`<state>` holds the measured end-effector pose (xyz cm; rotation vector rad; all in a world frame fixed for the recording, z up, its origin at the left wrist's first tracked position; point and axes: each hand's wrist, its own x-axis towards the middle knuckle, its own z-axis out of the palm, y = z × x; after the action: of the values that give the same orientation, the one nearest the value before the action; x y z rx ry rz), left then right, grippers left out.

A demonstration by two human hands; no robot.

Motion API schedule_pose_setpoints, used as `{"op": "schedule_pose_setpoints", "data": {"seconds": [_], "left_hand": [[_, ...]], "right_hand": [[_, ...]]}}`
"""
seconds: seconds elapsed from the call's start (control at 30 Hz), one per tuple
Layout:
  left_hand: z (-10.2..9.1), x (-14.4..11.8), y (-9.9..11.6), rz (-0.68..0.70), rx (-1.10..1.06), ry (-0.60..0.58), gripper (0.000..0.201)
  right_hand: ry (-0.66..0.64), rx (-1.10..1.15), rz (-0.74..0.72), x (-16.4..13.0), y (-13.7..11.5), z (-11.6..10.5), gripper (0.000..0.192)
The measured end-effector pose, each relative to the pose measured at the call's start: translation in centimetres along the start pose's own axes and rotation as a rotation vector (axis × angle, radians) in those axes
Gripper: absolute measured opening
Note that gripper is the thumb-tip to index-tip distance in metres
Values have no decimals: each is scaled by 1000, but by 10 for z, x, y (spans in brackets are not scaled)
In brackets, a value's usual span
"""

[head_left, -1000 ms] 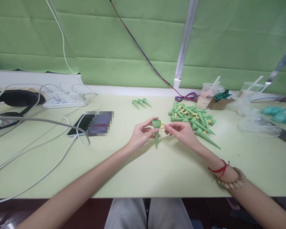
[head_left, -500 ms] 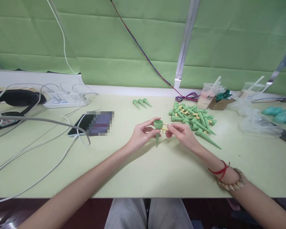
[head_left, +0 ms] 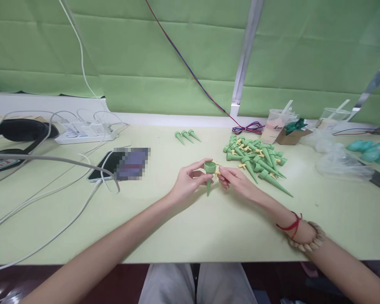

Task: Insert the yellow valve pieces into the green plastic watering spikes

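Observation:
My left hand (head_left: 190, 179) is closed around a green plastic watering spike (head_left: 210, 167), its round open cup up and its point down, just above the table. At the cup's right side my right hand (head_left: 232, 179) pinches a small yellow valve (head_left: 217, 173), which meets the spike; how deep it sits cannot be made out. To the right lies a pile of green spikes (head_left: 256, 158) with yellow valves on or among them. Three more spikes (head_left: 186, 136) lie in a row farther back.
A phone (head_left: 101, 166) and white cables (head_left: 47, 192) lie to the left, near a power strip (head_left: 85, 133). At the back right stand a drink cup (head_left: 272, 126), a small cardboard box (head_left: 289, 136) and a second cup (head_left: 332, 118). Clear plastic bags (head_left: 338, 162) lie beside them.
My right hand has moved slightly left, closer to the spike, and turned a little with the yellow valve. My left hand keeps its hold. The view has shifted slightly.

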<state>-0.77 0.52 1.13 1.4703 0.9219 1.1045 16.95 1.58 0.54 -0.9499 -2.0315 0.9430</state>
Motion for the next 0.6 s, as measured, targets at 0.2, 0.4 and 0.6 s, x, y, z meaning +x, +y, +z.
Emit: {"op": "schedule_pose_setpoints", "data": {"seconds": [0.2,0.4,0.6], "left_hand": [[-1,0,4,-67,-43,6,53],[-1,0,-1,115,115,41,43],[-2,1,5,-32,-11,-19,55]], "right_hand": [[61,-275,-148,-3,-6,-7,22],[-17,150,62,0,-2,3,36],[31,12,2,-1,-7,1,32]]}}
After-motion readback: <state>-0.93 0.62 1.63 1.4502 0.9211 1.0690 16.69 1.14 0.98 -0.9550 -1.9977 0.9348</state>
